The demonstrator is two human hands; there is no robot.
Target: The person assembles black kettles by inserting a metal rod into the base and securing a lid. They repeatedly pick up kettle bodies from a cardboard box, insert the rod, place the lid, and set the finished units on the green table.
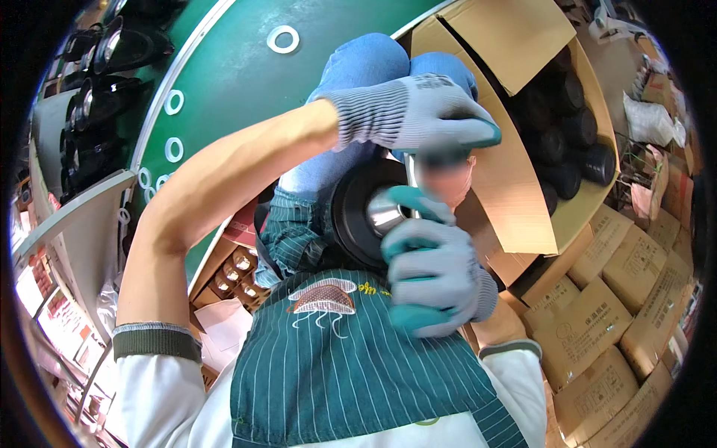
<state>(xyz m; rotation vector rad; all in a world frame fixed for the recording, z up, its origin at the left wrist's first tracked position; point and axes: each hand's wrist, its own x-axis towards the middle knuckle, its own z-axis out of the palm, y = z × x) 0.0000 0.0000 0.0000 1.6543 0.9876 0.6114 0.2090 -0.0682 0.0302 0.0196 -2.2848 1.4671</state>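
Note:
Both my hands wear grey knit gloves with teal coating. A black, round, hollow-looking part with a shiny metal centre rests above my lap, partly behind my right hand. My right hand is closed around its metal centre, the thumb towards the top. My left hand reaches over from the left, higher up, with its fingers curled down. Below its fingers a short silvery rod shows, and a blurred dark and pinkish patch lies beside it. What the left fingers hold is hidden.
White rings lie on a green tabletop. An open cardboard box at right holds several black cylinders. Closed cartons are stacked lower right. Black bell-shaped parts stand at far left; a box of shiny pieces sits lower left.

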